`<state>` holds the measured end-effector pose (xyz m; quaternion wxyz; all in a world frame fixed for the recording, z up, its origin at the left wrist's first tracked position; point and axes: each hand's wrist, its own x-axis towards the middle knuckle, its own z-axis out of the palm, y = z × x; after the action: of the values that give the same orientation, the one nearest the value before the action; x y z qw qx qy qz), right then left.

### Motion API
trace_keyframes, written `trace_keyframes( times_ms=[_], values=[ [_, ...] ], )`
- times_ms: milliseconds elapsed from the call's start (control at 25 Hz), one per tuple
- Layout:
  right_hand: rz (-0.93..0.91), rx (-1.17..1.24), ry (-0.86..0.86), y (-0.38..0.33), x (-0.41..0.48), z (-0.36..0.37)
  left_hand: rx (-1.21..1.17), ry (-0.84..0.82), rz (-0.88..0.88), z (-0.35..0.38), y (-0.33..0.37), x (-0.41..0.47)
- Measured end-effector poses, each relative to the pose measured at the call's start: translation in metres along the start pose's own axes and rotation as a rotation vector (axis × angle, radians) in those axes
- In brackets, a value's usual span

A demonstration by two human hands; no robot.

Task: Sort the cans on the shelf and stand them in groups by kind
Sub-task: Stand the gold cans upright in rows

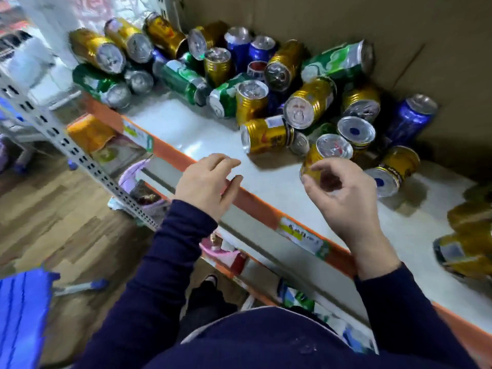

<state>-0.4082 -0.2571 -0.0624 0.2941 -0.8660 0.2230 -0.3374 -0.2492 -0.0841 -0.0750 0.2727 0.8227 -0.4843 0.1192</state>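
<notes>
Cans [311, 102]: we find gold, green and blue mixed, heaped at the back of the shelf [191, 129].
Right hand [343, 201]: fingers curled round one gold can [323, 158], just before the heap.
Left hand [205, 186]: relaxed, empty, over the front edge.

Lighting was bright and diffuse, from above — the white shelf [202, 134] showed soft glare and the cans [308, 107] cast short, soft shadows. Wide-angle distortion bent the perforated post [80, 153]; the gold cans at the right edge [468, 251] were smeared by blur.
</notes>
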Motion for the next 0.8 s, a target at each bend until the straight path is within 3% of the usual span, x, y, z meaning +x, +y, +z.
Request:
trace_keyframes(
  times_ms=[160,360,520,640,800],
  values=[
    [0.237,-0.183,0.388,-0.011,0.000,0.021,-0.111,-0.066,0.229,0.009,-0.041,0.054],
    [0.585,-0.273,0.313,-0.010,0.011,0.045,-0.222,-0.121,0.436,0.018,-0.058,0.096],
    [0.621,-0.176,0.436,-0.014,0.014,0.055,-0.299,-0.133,0.490,0.024,-0.049,0.122],
    [0.631,-0.142,0.507,-0.024,0.003,0.056,-0.334,-0.169,0.433,0.030,-0.025,0.149],
    [0.630,-0.101,0.560,-0.039,-0.008,0.055,-0.211,-0.356,0.234,0.045,0.013,0.191]
  ],
)
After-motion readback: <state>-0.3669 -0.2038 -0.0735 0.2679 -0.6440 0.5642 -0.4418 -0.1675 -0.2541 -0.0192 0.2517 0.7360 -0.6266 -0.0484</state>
